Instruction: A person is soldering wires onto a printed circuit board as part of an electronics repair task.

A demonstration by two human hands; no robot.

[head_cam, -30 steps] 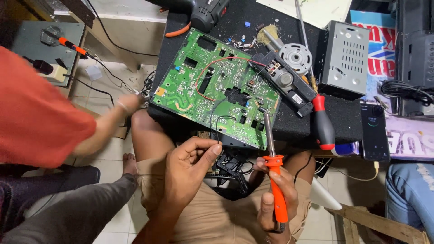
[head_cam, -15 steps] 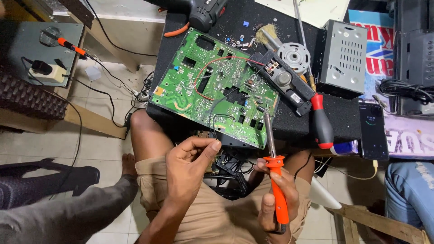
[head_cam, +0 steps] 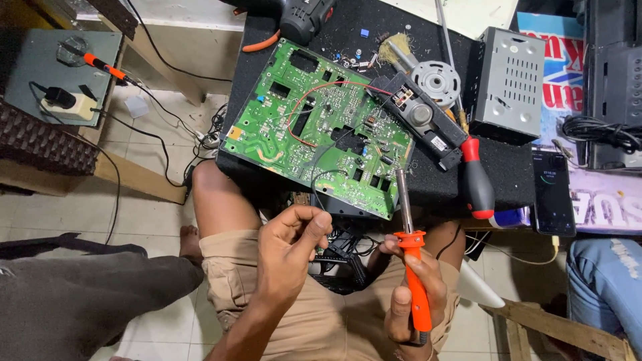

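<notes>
- The orange-handled soldering iron (head_cam: pixel 413 274) has a slim plastic grip, a flared orange collar and a long grey metal shaft ending in a dull tip.
- The right hand (head_cam: pixel 409 294) is wrapped around the lower grip, fingers (head_cam: pixel 399 314) curled together and clamped on the handle, thumb lying along it.
- The iron stands nearly upright in the picture, its long axis running from the lap toward the desk, tip pointing away from the person at the near edge of the large green printed circuit board (head_cam: pixel 319 127); whether the tip touches it cannot be told.
- The left hand (head_cam: pixel 289 257) hovers over the lap just below the near edge of the black-covered desk (head_cam: pixel 508 177), fingers bent inward with thumb and forefinger tips pinched together; whether something small sits between them cannot be told.
- The board lies tilted across the left half of the desk, a thin red wire looping over it, its near-right corner overhanging the edge.
- A red-and-black-handled screwdriver (head_cam: pixel 476 180) rests near the desk's near-right corner, just right of the iron's shaft.
</notes>
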